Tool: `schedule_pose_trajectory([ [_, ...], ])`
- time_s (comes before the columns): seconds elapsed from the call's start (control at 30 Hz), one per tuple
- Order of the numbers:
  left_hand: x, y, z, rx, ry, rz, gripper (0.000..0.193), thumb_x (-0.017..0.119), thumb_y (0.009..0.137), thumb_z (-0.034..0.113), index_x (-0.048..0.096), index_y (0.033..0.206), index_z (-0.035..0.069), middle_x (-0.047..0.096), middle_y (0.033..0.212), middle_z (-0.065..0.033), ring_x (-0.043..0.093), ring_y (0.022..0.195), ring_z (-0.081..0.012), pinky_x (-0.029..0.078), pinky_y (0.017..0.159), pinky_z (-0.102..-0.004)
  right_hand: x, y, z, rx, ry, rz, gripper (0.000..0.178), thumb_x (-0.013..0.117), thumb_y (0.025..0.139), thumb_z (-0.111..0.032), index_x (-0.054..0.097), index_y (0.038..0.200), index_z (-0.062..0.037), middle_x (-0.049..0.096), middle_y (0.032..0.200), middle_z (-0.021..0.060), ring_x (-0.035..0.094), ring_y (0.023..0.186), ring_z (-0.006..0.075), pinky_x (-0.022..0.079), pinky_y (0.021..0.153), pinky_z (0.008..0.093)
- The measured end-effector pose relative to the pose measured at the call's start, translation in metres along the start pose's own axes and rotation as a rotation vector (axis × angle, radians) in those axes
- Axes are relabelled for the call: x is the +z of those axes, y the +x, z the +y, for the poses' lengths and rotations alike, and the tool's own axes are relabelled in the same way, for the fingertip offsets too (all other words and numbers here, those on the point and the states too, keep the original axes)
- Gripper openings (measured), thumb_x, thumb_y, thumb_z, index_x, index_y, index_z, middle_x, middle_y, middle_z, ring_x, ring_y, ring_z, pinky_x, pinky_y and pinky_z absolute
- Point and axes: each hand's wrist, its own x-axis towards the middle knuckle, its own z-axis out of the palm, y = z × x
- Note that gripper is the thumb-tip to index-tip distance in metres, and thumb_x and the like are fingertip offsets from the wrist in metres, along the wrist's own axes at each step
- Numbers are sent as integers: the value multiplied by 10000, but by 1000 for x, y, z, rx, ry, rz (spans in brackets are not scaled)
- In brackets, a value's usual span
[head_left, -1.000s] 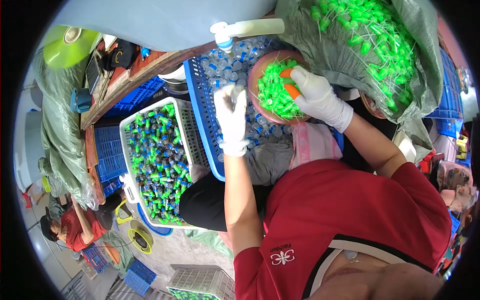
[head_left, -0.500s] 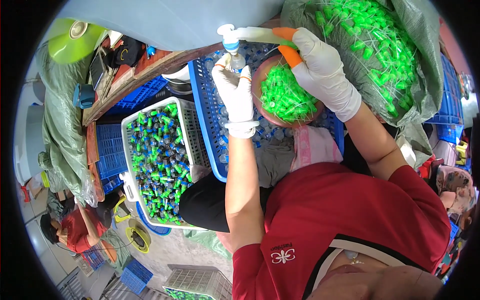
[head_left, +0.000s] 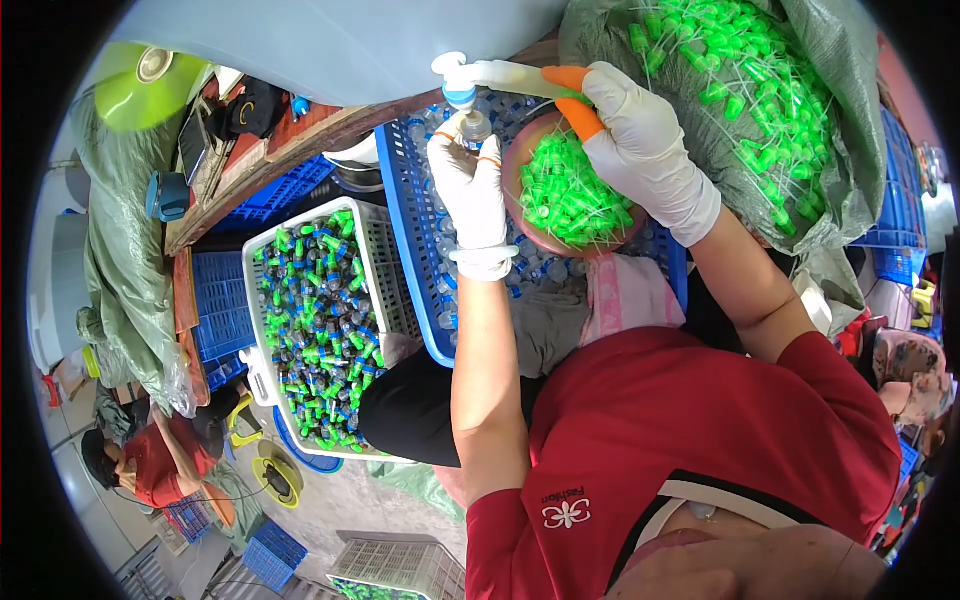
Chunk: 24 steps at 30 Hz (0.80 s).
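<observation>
My gloved left hand (head_left: 470, 190) grips a small clear bottle (head_left: 477, 128) between thumb and fingers, upright under a white tap (head_left: 459, 88) with a blue ring. The tap stands out from a large grey-blue tank (head_left: 330, 45). My right hand (head_left: 640, 150), gloved with orange wraps on thumb and forefinger, has its forefinger stretched to the tap's side; the thumb stays apart from it. Beneath the hands, a blue basket (head_left: 412, 260) holds many small clear bottles. A pink bowl (head_left: 513, 190) of green caps with white sticks rests in that basket.
On the left is a white crate (head_left: 262, 330) full of dark, green-capped bottles. A large sack (head_left: 850, 130) of green caps lies at the right. A wooden ledge (head_left: 300, 150) runs along the tank. Another person (head_left: 160, 460) sits at the far left.
My left hand and the bottle have shifted very slightly right and down. The bottle's lower part looks darker now. My right hand stays nearly in place at the tap.
</observation>
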Motion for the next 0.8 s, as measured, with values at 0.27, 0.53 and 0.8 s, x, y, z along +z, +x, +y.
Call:
schedule_pose_trajectory([
  [0.27, 2, -1, 0, -15, 16, 16, 473, 623, 841, -104, 499, 1284, 8, 554, 1230, -88, 533, 1132, -172, 426, 1019, -336, 2, -1, 4, -2, -4, 2, 329, 670, 813, -23, 655, 1131, -108, 621, 923, 111, 641, 793, 348, 525, 654, 388],
  [0.53, -2, -2, -3, -6, 61, 6, 472, 615, 837, -113, 503, 1279, 9, 562, 1207, -82, 543, 1092, -169, 424, 1012, -330, 2, -4, -5, 2, 117, 67, 306, 686, 843, -63, 638, 1143, -96, 639, 944, 116, 651, 786, 348, 527, 643, 383],
  [0.8, -6, -37, 1, -75, 120, -164, 450, 598, 867, -92, 489, 1290, 14, 550, 1174, -82, 548, 1060, -172, 443, 983, -330, 13, -24, -6, -12, 78, -91, 237, 686, 874, -116, 590, 1082, -56, 663, 937, 141, 670, 798, 355, 526, 636, 401],
])
